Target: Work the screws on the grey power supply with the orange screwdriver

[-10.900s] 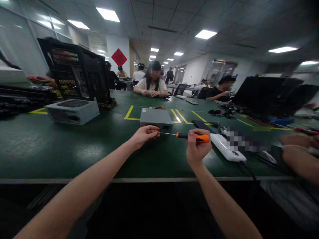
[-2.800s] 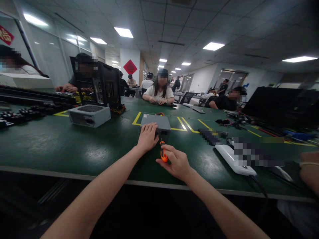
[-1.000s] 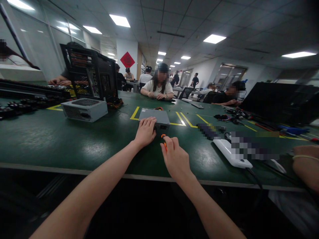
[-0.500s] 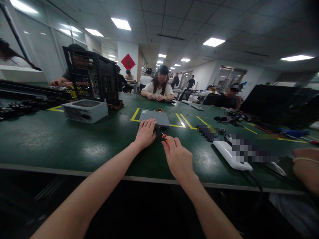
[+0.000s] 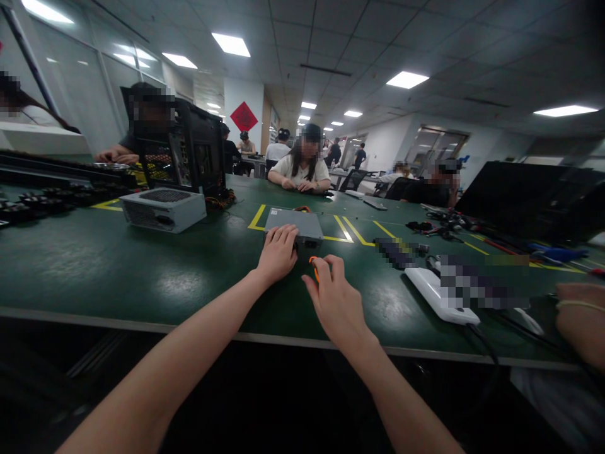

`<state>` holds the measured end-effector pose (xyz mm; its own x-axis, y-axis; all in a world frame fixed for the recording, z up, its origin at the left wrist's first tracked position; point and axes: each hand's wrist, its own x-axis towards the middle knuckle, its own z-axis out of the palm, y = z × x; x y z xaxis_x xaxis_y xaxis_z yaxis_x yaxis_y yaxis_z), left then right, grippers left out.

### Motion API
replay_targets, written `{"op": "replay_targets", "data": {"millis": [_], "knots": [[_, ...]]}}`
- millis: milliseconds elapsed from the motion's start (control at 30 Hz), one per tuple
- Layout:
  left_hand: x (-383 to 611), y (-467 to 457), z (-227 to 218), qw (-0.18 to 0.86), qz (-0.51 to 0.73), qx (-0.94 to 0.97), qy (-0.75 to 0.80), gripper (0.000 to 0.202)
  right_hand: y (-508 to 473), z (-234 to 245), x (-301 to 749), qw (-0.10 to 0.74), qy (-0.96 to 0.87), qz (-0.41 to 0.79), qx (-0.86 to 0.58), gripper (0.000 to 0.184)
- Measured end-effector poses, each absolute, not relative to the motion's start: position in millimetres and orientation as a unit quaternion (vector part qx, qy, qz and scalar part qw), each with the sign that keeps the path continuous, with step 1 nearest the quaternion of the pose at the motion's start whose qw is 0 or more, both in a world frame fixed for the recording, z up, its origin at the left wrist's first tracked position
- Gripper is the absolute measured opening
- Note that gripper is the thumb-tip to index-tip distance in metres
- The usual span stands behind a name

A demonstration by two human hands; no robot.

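Observation:
A grey power supply box (image 5: 297,224) lies on the green table (image 5: 142,277) inside a yellow-taped outline. My left hand (image 5: 277,252) rests flat on its near left corner, fingers stretched over the top edge. My right hand (image 5: 334,301) is closed around an orange-handled screwdriver (image 5: 314,265), whose tip points at the box's near face. Most of the handle is hidden inside my fingers.
A second grey power supply (image 5: 163,209) and an open black computer case (image 5: 189,151) stand at the left. A white device (image 5: 439,293) with a cable lies to the right, near another person's arm (image 5: 581,315). Cables and tools are scattered far right. Several people sit at the far side.
Since about ten seconds ago my left hand has settled on the box and the screwdriver has swung from sideways to pointing at it. In the last second my right hand shifted only slightly.

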<state>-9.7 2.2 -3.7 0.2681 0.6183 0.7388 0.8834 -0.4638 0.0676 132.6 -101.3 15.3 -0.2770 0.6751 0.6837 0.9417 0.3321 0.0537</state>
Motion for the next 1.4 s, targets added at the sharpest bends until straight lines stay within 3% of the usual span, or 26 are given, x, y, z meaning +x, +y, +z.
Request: {"op": "replay_targets", "data": {"millis": [133,267,467,667,833,933,1100,1267,1400], "knots": [[-9,0,-5,0.183,-0.363,-0.773,-0.487,0.044,-105,7,130,0.268,-0.805,-0.244,-0.469,0.030],[-9,-3,-4,0.180,-0.369,-0.772,-0.485,0.044,-102,8,133,0.277,-0.759,-0.252,-0.532,0.024],[-7,-8,0,0.197,-0.343,-0.811,-0.431,0.030,-100,17,138,0.338,-0.721,-0.151,-0.586,0.033],[-8,-2,0,0.224,-0.341,-0.817,-0.407,0.022,-107,12,130,0.370,-0.761,-0.107,-0.522,0.025],[-11,-1,1,0.225,-0.330,-0.819,-0.411,0.023,-107,8,132,0.324,-0.825,-0.212,-0.412,0.031],[-12,0,0,0.214,-0.327,-0.826,-0.405,0.026,-101,6,134,0.314,-0.800,-0.274,-0.431,0.026],[-12,5,-4,0.205,-0.352,-0.810,-0.421,0.041,-94,5,130,0.344,-0.768,-0.275,-0.464,0.022],[-11,9,-6,0.183,-0.379,-0.797,-0.433,0.038,-92,-1,129,0.330,-0.814,-0.278,-0.388,0.026],[-10,9,-4,0.173,-0.385,-0.795,-0.436,0.036,-89,-2,132,0.364,-0.777,-0.273,-0.434,0.018]]}}
